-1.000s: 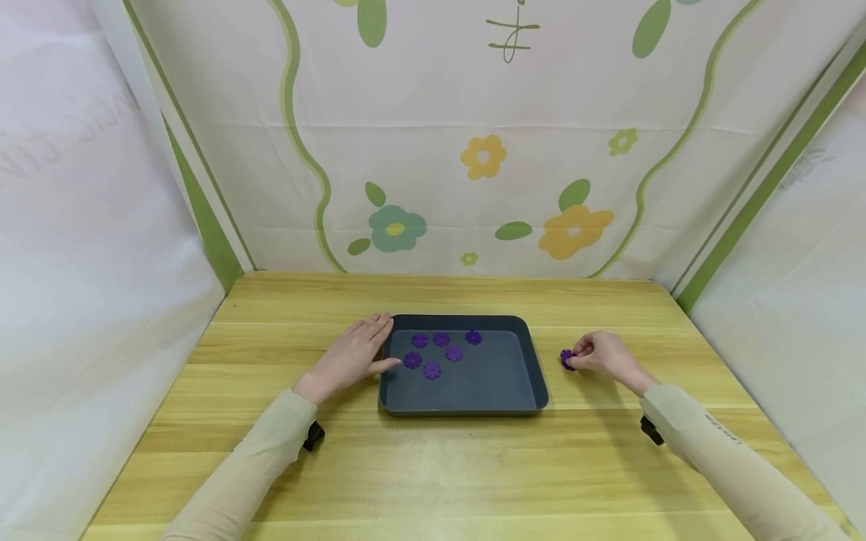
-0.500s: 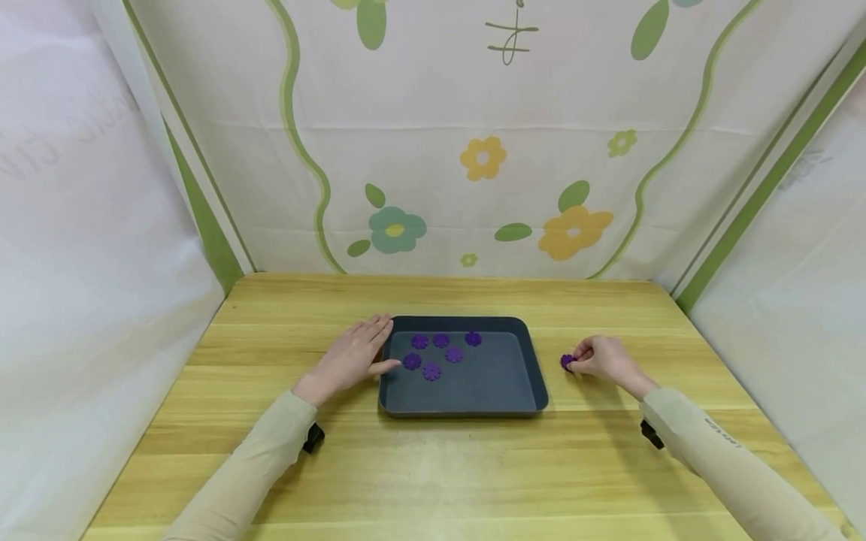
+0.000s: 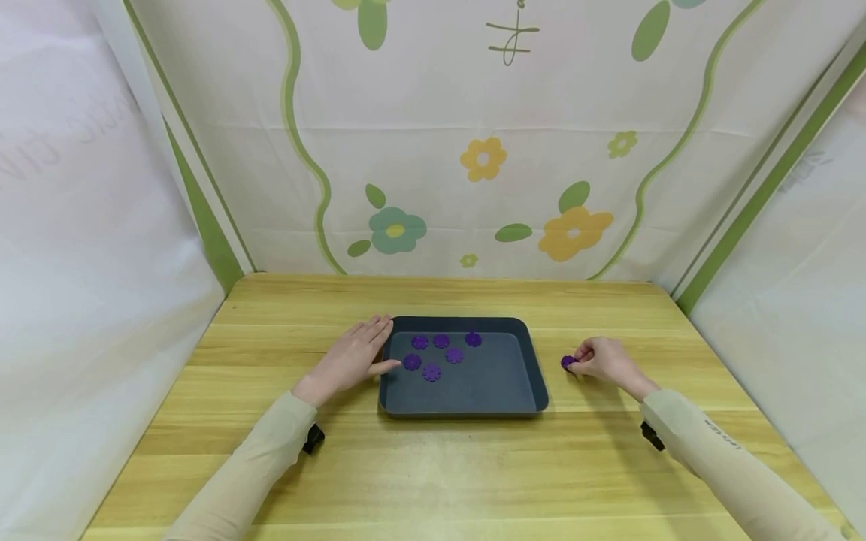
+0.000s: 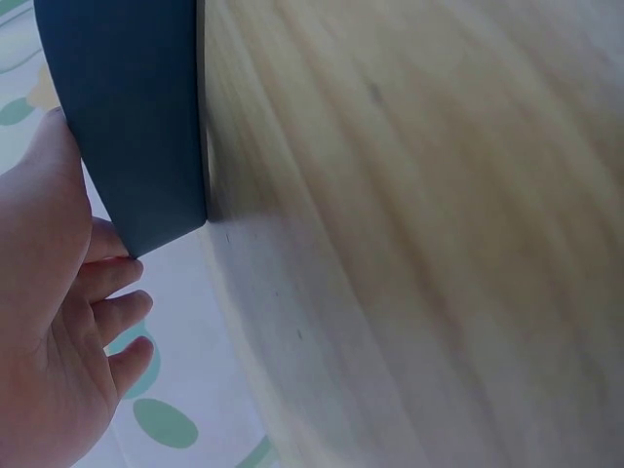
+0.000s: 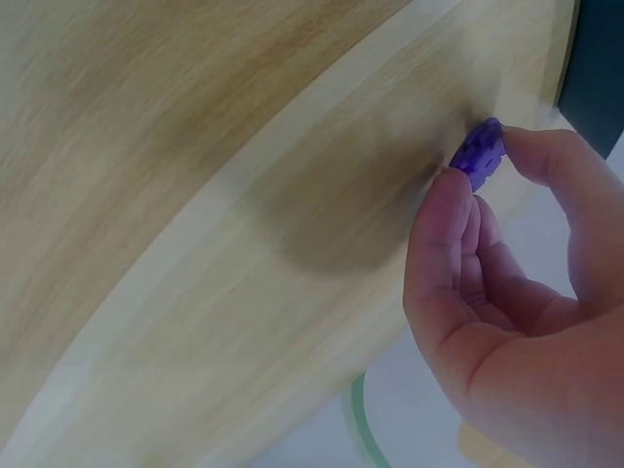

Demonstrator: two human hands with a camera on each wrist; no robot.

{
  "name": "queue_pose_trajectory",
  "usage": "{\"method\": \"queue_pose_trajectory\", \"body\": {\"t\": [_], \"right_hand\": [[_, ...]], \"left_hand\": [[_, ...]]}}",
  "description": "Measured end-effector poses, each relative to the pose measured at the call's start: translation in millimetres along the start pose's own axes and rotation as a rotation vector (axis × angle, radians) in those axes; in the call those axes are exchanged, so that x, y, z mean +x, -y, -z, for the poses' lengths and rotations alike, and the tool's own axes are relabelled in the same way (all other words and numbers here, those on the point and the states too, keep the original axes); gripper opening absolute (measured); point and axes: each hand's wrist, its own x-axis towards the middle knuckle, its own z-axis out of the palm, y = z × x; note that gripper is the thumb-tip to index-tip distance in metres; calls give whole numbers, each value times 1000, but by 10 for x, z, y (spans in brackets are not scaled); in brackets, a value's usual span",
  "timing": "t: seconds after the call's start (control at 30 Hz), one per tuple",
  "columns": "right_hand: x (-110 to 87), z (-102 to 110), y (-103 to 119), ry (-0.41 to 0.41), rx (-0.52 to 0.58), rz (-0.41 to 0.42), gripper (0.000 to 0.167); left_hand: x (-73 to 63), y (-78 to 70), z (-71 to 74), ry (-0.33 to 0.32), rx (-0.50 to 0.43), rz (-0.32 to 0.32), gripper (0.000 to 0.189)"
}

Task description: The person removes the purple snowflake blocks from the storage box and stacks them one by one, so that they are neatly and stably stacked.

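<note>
A dark grey rectangular baking tray (image 3: pixel 473 391) lies on the wooden table, with several purple notched discs (image 3: pixel 431 372) spread over its left and upper part. My left hand (image 3: pixel 355 353) rests on the tray's upper left corner, fingers fairly straight and the thumb reaching over the left rim. In the left wrist view, the fingertips touch the corner of the tray's wall (image 4: pixel 136 117). To the right of the tray, my right hand (image 3: pixel 604 361) pinches one purple notched disc (image 5: pixel 479 153) between thumb and forefinger. That disc is tilted on edge, close over the table.
The wooden table (image 3: pixel 460 481) reaches back to a white cloth wall (image 3: pixel 419 150) printed with flowers. White cloth also hangs along the left and right sides. Black wrist cameras (image 3: pixel 313 438) show under both sleeves.
Almost nothing differs. My right hand sits very slightly lower in the head view, still pinching the disc. The left hand and the tray keep their places.
</note>
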Motion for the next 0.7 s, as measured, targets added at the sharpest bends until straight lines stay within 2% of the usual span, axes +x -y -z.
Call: {"method": "queue_pose_trajectory", "body": {"t": [0.7], "right_hand": [[-7, 1, -16, -9, -1, 12, 23]], "left_hand": [[-2, -3, 1, -6, -13, 2, 80]]}}
